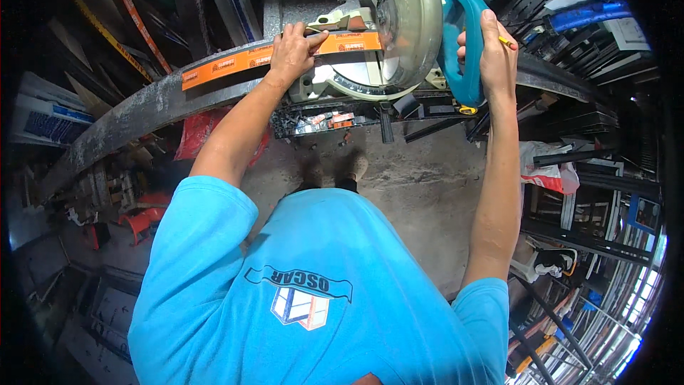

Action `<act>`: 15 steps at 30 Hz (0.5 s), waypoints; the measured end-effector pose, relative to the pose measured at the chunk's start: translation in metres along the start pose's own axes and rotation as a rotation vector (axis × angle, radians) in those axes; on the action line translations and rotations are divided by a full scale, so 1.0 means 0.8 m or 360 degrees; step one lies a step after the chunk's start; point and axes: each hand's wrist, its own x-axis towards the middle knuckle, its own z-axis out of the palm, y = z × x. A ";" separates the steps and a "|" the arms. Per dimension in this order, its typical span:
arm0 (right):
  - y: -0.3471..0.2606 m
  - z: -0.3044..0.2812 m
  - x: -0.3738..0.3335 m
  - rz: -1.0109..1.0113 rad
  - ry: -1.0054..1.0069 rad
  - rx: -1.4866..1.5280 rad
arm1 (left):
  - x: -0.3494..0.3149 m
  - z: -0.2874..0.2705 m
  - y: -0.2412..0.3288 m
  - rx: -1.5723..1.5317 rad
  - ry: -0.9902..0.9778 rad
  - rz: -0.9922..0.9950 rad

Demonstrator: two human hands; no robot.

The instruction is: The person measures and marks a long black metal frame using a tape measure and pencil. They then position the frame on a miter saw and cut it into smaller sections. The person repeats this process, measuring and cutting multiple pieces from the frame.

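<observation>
A long strip with orange printed film (224, 66) lies along the mitre saw's bed, its right end at the guard. My left hand (291, 55) grips the strip partway along, fingers over its upper edge and thumb stretched toward the blade. On the right, my right hand (496, 53) is closed round the teal handle (463, 28) of the mitre saw (413, 21). A thin yellow stick with a red end, like a pencil (507, 43), pokes out between that hand's fingers. The cream and clear guard hides most of the blade.
A long dusty grey bench (128, 125) carries the saw and curves to both sides. Below the saw sits a tray of small parts (320, 123). Metal profiles (541, 21) are heaped behind at right, with racks of more profiles (591, 185) nearer. A red plastic bag (203, 132) hangs at left.
</observation>
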 end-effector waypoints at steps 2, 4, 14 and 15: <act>-0.002 0.001 -0.002 0.0025 0.0008 0.0029 | 0.000 0.000 0.000 0.0010 0.0009 0.0005; -0.001 0.002 -0.003 0.0057 0.0011 0.0061 | 0.000 0.000 0.000 0.0020 0.0013 0.0010; 0.005 0.005 -0.007 0.0025 0.0033 0.0004 | -0.001 -0.010 0.006 0.0034 -0.0071 -0.0037; 0.004 0.005 -0.008 0.0031 0.0031 0.0009 | 0.000 -0.011 0.006 0.0034 -0.0076 -0.0040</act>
